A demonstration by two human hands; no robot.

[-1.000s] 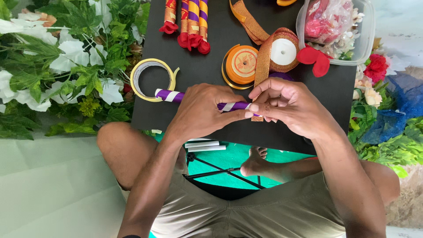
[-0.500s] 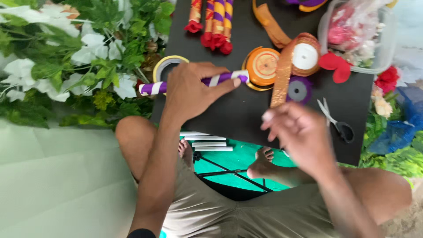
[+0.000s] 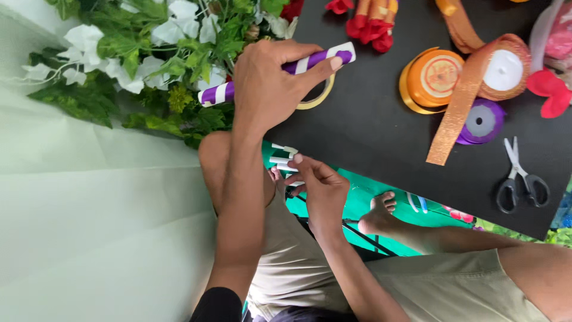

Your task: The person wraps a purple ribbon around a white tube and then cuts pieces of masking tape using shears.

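The purple-and-white striped stick (image 3: 277, 74) lies in the grip of the left hand (image 3: 268, 80), fingers wrapped around its middle and the thumb pressed along its upper end, at the left edge of the black board (image 3: 369, 137), partly over the white-flowered greenery (image 3: 143, 53). A second ago both hands worked the stick together at the centre of the board; the right hand has since released it and come down toward the lap. The right hand (image 3: 319, 188) now sits below the board's edge, fingers partly curled with the fingertips touching a small row of white strips (image 3: 285, 158) lying on the green mat (image 3: 333, 203); whether one strip is pinched cannot be told. This reads as a pause in wrapping, with the stick held ready while a fresh piece is fetched. Just beside the stick lies a yellow tape ring (image 3: 319, 95). Further right on the board are an orange ribbon spool (image 3: 438, 77), a purple spool (image 3: 481, 122) and scissors (image 3: 521, 179), all untouched.
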